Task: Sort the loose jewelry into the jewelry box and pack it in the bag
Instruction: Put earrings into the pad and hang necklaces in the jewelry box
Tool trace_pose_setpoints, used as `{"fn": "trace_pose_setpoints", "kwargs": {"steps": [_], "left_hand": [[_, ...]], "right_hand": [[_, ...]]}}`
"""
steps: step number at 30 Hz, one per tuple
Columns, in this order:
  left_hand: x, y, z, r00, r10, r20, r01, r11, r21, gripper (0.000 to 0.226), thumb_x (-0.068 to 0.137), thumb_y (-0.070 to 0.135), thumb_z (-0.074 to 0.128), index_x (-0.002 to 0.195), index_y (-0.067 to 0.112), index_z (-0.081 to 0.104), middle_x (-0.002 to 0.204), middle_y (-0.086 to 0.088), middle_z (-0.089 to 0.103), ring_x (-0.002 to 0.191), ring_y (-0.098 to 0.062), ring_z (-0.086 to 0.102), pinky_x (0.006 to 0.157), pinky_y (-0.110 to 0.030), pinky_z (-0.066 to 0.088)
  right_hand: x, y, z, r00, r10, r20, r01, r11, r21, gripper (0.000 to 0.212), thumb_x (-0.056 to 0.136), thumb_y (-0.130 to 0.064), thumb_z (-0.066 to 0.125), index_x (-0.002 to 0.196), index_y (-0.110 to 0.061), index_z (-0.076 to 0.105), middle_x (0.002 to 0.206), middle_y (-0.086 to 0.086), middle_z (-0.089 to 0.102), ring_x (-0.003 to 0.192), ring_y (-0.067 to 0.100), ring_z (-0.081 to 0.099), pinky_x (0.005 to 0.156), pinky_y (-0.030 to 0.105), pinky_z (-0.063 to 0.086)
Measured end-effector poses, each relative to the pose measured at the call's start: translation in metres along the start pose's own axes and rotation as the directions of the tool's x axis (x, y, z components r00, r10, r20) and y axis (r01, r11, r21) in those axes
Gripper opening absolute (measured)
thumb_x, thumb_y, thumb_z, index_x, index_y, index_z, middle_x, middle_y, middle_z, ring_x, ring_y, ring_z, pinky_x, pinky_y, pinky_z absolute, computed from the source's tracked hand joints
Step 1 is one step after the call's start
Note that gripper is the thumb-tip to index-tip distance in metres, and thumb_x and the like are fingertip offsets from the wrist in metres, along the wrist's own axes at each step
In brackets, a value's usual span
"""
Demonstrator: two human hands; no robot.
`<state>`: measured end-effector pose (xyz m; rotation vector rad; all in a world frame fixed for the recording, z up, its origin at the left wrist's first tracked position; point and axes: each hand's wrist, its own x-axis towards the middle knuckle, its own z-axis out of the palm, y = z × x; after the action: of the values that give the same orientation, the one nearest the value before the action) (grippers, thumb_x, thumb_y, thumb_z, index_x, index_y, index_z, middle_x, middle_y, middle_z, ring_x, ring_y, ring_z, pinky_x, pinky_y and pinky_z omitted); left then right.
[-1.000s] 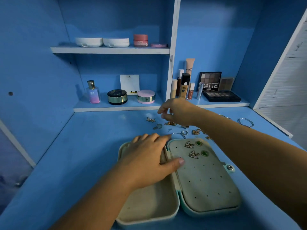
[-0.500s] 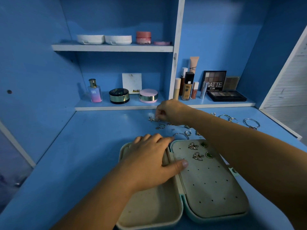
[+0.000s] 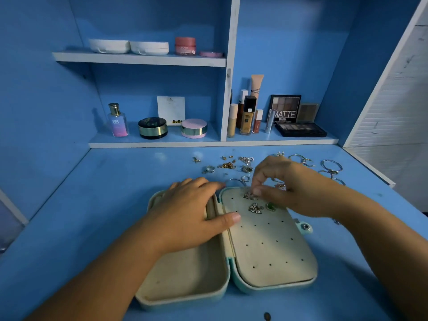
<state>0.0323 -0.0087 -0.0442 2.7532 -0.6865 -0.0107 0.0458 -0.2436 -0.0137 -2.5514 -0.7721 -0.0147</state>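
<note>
The cream-lined, mint jewelry box (image 3: 273, 256) lies open flat on the blue desk. My left hand (image 3: 192, 214) rests flat across its hinge, thumb on the perforated earring panel. My right hand (image 3: 284, 186) hovers over the panel's top edge and pinches a small metallic earring (image 3: 249, 195) against it. A butterfly-shaped earring (image 3: 256, 208) and a green earring (image 3: 270, 206) sit pinned on the panel just below. Loose jewelry (image 3: 228, 165) lies scattered on the desk behind the box. No bag is in view.
Silver bangles (image 3: 331, 166) lie at the desk's back right. A perfume bottle (image 3: 117, 121), compacts and foundation bottles (image 3: 246, 117) stand on the low shelf behind. An eyeshadow palette (image 3: 300, 129) sits there too. A small dark object (image 3: 267, 316) lies at the front edge.
My right hand came back from the loose pile at the back of the desk to the earring panel, carrying a small earring. My left hand stayed on the box.
</note>
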Motion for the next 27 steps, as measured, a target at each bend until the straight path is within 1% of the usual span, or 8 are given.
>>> {"fn": "trace_pose_setpoints", "kwargs": {"steps": [2, 4, 7, 11, 15, 20, 23, 27], "left_hand": [[-0.001, 0.0, 0.0, 1.0, 0.002, -0.029, -0.004, 0.998, -0.062, 0.081, 0.074, 0.084, 0.037, 0.143, 0.042, 0.035, 0.133, 0.024, 0.043, 0.127, -0.001, 0.036, 0.102, -0.027, 0.032], [-0.001, -0.003, 0.001, 0.998, 0.003, -0.059, -0.01, 0.992, -0.122, 0.08, 0.07, 0.089, 0.04, 0.138, 0.046, 0.042, 0.128, 0.028, 0.045, 0.123, 0.002, 0.039, 0.104, -0.032, 0.038], [0.0, -0.007, 0.003, 0.993, 0.012, -0.115, -0.032, 0.984, -0.178, 0.07, 0.065, 0.087, 0.045, 0.125, 0.052, 0.05, 0.118, 0.032, 0.049, 0.118, 0.004, 0.044, 0.099, -0.041, 0.045], [-0.002, -0.004, 0.001, 0.983, 0.065, -0.173, -0.103, 0.971, -0.216, 0.05, 0.07, 0.077, 0.055, 0.114, 0.054, 0.058, 0.113, 0.032, 0.054, 0.116, 0.001, 0.05, 0.093, -0.041, 0.048], [0.0, 0.003, -0.005, 0.99, 0.085, -0.114, -0.109, 0.968, -0.227, 0.043, 0.07, 0.072, 0.056, 0.109, 0.053, 0.062, 0.105, 0.028, 0.059, 0.108, 0.001, 0.054, 0.091, -0.038, 0.049], [0.007, 0.018, -0.01, 0.999, 0.02, -0.024, -0.025, 0.978, -0.206, 0.039, 0.075, 0.067, 0.063, 0.109, 0.05, 0.065, 0.098, 0.028, 0.062, 0.1, 0.008, 0.055, 0.092, -0.032, 0.049], [0.014, 0.025, -0.008, 0.997, -0.003, -0.071, -0.015, 0.97, -0.243, 0.026, 0.076, 0.063, 0.067, 0.098, 0.05, 0.068, 0.094, 0.023, 0.065, 0.095, 0.007, 0.06, 0.089, -0.035, 0.052], [0.014, 0.028, -0.004, 0.994, -0.003, -0.11, -0.025, 0.967, -0.252, 0.013, 0.078, 0.053, 0.072, 0.091, 0.052, 0.068, 0.091, 0.02, 0.065, 0.094, 0.004, 0.059, 0.087, -0.031, 0.05]], "right_hand": [[-0.006, 0.001, 0.011, 0.999, -0.041, -0.007, 0.041, 0.998, 0.04, 0.004, 0.086, -0.028, 0.067, 0.087, -0.029, 0.07, 0.099, -0.014, 0.058, 0.099, 0.0, 0.05, 0.091, 0.014, 0.031], [-0.007, 0.006, 0.017, 0.998, -0.048, -0.042, 0.053, 0.993, 0.105, 0.011, 0.083, -0.035, 0.067, 0.091, -0.031, 0.072, 0.103, -0.016, 0.058, 0.101, -0.002, 0.051, 0.088, 0.011, 0.035], [-0.009, 0.025, 0.009, 0.977, 0.053, -0.207, -0.016, 0.984, 0.175, 0.016, 0.084, -0.043, 0.059, 0.097, -0.039, 0.068, 0.104, -0.016, 0.06, 0.099, 0.0, 0.054, 0.08, 0.01, 0.038], [-0.01, 0.06, 0.002, 0.933, 0.192, -0.305, -0.181, 0.981, 0.065, 0.011, 0.09, -0.025, 0.062, 0.093, -0.035, 0.066, 0.092, -0.018, 0.058, 0.087, 0.008, 0.054, 0.068, 0.008, 0.036], [-0.006, 0.075, 0.002, 0.923, 0.206, -0.326, -0.232, 0.972, -0.043, 0.013, 0.091, -0.019, 0.06, 0.099, -0.027, 0.068, 0.086, -0.017, 0.054, 0.083, 0.009, 0.048, 0.065, 0.014, 0.033], [0.0, 0.075, 0.01, 0.955, 0.092, -0.281, -0.125, 0.987, -0.102, 0.014, 0.088, -0.021, 0.065, 0.098, -0.026, 0.072, 0.089, -0.008, 0.062, 0.091, 0.015, 0.05, 0.078, 0.021, 0.033], [0.006, 0.072, 0.015, 0.969, -0.041, -0.245, 0.002, 0.987, -0.159, 0.015, 0.085, -0.021, 0.069, 0.099, -0.024, 0.074, 0.087, -0.003, 0.068, 0.086, 0.014, 0.052, 0.084, 0.024, 0.036], [0.014, 0.071, 0.02, 0.974, -0.043, -0.224, -0.011, 0.973, -0.231, 0.016, 0.087, -0.029, 0.066, 0.101, -0.027, 0.073, 0.09, -0.003, 0.058, 0.092, 0.021, 0.05, 0.086, 0.034, 0.041]]}}
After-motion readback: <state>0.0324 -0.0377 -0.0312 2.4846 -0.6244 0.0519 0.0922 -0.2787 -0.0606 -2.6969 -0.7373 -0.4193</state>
